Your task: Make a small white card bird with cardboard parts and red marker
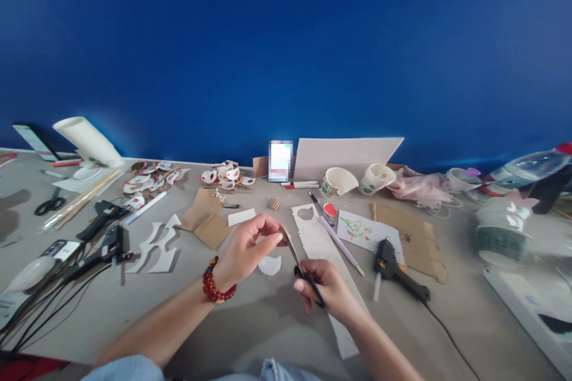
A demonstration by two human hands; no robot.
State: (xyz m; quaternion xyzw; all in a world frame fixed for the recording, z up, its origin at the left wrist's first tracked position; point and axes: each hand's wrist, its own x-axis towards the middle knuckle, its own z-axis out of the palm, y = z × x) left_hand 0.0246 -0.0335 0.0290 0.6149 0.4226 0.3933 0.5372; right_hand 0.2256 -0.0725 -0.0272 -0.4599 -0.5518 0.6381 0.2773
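Observation:
My right hand [326, 289] grips black-handled scissors [300, 268], their blades pointing up and away to the left. Just at the blade tips, the fingers of my left hand [250, 244] are pinched together; whatever small piece they hold is mostly hidden, with a bit of brown or red showing. A bracelet of red beads [213, 281] circles my left wrist. On the table below the left fingers lies a white paper piece with a notch [270, 265]. A long white strip with a round cut-out [311, 244] runs beneath my right hand.
A glue gun [395, 271] with its cord lies at right, beside a child-like drawing [364, 232] and brown cardboard [415, 244]. More glue guns [100, 253] and cables are at left. Paper birds [227, 174], a phone [280, 161], paper cups [378, 178] and a bottle [531, 168] stand behind.

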